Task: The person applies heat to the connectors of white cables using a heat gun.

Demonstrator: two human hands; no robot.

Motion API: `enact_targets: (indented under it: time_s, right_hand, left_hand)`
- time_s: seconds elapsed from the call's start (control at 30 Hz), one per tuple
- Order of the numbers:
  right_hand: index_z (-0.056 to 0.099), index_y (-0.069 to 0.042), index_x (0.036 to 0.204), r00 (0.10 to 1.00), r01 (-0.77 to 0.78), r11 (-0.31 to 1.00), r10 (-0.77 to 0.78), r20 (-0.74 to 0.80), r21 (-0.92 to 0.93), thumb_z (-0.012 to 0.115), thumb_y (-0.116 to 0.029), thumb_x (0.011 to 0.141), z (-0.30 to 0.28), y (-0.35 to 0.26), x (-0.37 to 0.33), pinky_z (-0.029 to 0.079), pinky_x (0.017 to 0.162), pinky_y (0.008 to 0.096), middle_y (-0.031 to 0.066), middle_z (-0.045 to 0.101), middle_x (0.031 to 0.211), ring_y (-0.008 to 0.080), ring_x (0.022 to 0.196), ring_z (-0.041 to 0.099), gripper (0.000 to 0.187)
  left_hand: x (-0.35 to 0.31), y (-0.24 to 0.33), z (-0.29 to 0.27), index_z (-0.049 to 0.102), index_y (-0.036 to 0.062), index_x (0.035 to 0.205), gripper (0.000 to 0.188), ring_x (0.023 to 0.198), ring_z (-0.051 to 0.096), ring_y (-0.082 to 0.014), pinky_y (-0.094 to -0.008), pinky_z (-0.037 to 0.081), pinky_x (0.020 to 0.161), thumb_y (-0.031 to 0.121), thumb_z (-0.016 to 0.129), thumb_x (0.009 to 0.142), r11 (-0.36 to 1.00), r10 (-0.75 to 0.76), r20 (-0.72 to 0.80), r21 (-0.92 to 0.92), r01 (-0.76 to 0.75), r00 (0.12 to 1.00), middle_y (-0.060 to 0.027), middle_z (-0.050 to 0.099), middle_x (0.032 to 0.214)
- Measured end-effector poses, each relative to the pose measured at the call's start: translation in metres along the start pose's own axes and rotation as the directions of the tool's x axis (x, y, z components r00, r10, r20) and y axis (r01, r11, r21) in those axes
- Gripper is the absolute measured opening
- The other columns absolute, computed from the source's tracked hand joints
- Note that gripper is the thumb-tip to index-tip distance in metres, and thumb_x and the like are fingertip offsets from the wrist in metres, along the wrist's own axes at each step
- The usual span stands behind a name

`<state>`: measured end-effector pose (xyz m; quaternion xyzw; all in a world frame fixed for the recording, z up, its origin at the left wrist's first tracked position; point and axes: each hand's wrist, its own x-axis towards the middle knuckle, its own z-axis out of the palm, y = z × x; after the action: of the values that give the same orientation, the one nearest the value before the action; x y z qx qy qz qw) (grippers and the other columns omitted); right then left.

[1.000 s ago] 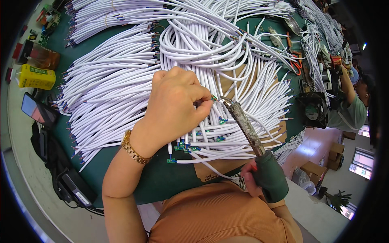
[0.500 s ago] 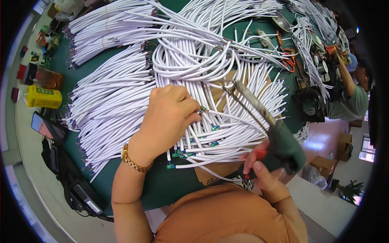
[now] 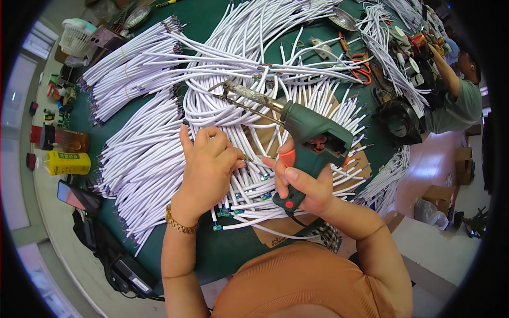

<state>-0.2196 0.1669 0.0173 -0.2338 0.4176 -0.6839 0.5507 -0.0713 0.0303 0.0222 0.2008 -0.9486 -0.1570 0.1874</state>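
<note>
In my right hand (image 3: 314, 190) is a green soldering gun (image 3: 318, 130) with an orange trigger, my fingers wrapped round its handle. Its metal barrel points left, over the white cables and above my left hand (image 3: 204, 172). The thumb and a finger of that left hand pinch the end of a white cable (image 3: 254, 163); the fingers hide most of the grip. Several small green circuit boards (image 3: 217, 228) sit on cable ends just below. A large bundle of white cables (image 3: 143, 175) with bare wire ends lies left of my left hand.
On the left are a yellow bottle (image 3: 68, 162), a phone (image 3: 78, 196) and a black strap with a box (image 3: 124, 273). Orange-handled scissors (image 3: 362, 71) and a metal dish (image 3: 343, 21) lie at the far right. A co-worker (image 3: 461, 100) sits beyond a black machine (image 3: 398, 119).
The soldering gun has swung up and left in my right hand, its barrel now pointing left. My left hand stays pinched, one finger now raised. The whole view has shifted slightly.
</note>
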Motion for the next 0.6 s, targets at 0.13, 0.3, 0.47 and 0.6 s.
enact_targets:
  time_s: [0.13, 0.3, 0.47, 0.6]
  right_hand:
    - [0.039, -0.005, 0.113, 1.000, -0.024, 1.000, 0.024, -0.002, -0.012, 0.056, -0.010, 0.082, -0.002, 0.000, 0.000, 0.035, 0.103, 0.0437, 0.0068, 0.055, 0.074, 0.0122, 0.055, 0.054, 0.035]
    - [0.039, -0.004, 0.113, 1.000, -0.021, 1.000, 0.021, 0.006, 0.011, 0.055, -0.008, 0.083, -0.002, 0.002, -0.001, 0.033, 0.104, 0.0447, 0.0058, 0.055, 0.075, 0.0119, 0.056, 0.054, 0.034]
    - [0.039, -0.004, 0.114, 0.998, -0.059, 0.997, 0.059, 0.013, 0.046, 0.054, -0.008, 0.083, -0.005, 0.003, -0.003, 0.034, 0.103, 0.0446, 0.0052, 0.054, 0.075, 0.0118, 0.058, 0.054, 0.034]
    - [0.039, -0.005, 0.114, 0.998, -0.055, 0.995, 0.053, 0.032, 0.084, 0.054, -0.008, 0.084, -0.008, 0.002, -0.001, 0.036, 0.102, 0.0446, 0.0054, 0.054, 0.075, 0.0120, 0.058, 0.054, 0.034]
  left_hand:
    - [0.005, 0.012, -0.006, 0.061, 0.0094, 0.073, 0.007, 0.091, 0.049, -0.0246, -0.0707, 0.017, 0.094, 0.014, 0.066, 0.071, 0.987, -0.014, 0.048, 0.163, 0.006, 0.999, -0.0022, 0.051, 0.076]
    - [0.009, 0.025, -0.008, 0.060, 0.0098, 0.069, 0.008, 0.092, 0.052, -0.0249, -0.0689, 0.016, 0.097, 0.008, 0.068, 0.068, 0.973, -0.086, 0.048, 0.218, 0.073, 0.995, -0.0008, 0.052, 0.074]
    - [0.015, 0.023, -0.009, 0.059, 0.0087, 0.070, 0.009, 0.088, 0.051, -0.0238, -0.0685, 0.016, 0.098, 0.009, 0.068, 0.068, 0.969, -0.043, 0.127, 0.247, 0.010, 0.991, -0.0017, 0.051, 0.074]
    - [0.016, 0.022, -0.011, 0.058, 0.0068, 0.068, 0.008, 0.089, 0.051, -0.0253, -0.0701, 0.017, 0.096, 0.011, 0.063, 0.071, 0.964, -0.006, 0.208, 0.260, -0.049, 0.978, -0.0053, 0.051, 0.075]
